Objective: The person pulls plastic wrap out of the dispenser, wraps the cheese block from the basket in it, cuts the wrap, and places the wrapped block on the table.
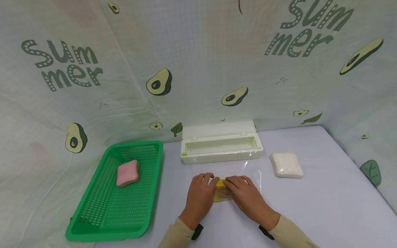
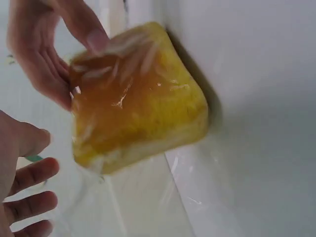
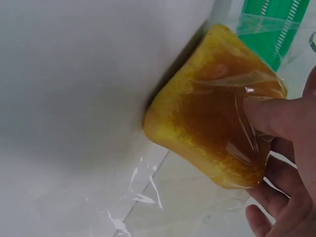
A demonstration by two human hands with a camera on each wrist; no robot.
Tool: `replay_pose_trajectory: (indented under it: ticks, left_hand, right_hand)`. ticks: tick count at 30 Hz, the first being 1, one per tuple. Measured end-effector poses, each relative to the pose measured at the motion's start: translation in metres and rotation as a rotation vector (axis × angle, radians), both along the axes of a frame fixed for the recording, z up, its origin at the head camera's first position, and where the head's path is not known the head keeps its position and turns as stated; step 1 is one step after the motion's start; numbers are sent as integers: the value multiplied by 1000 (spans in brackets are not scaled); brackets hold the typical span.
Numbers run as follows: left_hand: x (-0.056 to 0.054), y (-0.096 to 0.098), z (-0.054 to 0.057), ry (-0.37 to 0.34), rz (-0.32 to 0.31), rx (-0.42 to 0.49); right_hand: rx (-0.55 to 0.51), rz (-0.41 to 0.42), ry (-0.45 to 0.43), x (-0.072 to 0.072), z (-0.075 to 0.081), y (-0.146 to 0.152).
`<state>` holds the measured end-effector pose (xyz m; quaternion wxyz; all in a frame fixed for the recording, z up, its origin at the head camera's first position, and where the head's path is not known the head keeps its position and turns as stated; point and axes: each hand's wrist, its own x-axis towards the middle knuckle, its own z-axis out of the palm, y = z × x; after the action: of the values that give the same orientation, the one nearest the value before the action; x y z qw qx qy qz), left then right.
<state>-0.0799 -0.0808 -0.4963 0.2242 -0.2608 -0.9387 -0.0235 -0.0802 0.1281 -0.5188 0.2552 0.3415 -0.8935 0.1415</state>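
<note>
A yellow toast-shaped block with a brown face stands on edge on the table, with clear plastic film over its face. My right hand pinches it, thumb on the brown face and fingers behind, as the right wrist view shows. Beside its left side is my left hand; in the left wrist view its thumb and fingers are spread apart, away from the block. Just beyond both hands sits a white film dispenser box, lid raised, with clear film spread out in front.
On the left stands a green basket with a pink block of similar shape inside. A white speckled block, shiny on its surface, lies on the right of the table. A printed cloth hangs behind the table.
</note>
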Motion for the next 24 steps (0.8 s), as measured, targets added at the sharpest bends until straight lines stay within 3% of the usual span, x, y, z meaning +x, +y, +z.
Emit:
replay_pose_trajectory:
  ticks: [3,9,16,24]
  left_hand:
    - [5,6,1,38,-7,-117]
    - [6,17,-8,-80,84,-291]
    - [-4,19,-22,-147,136,-303]
    - [-21,18,-32,-152,118,-224]
  right_hand:
    - [47,-25,-17,-5,0,-2]
    - [88,-50,-120,-14,-1,-7]
    - [100,-70,-124,-21,-7,-14]
    - [149,-85,-115,-27,-10,-10]
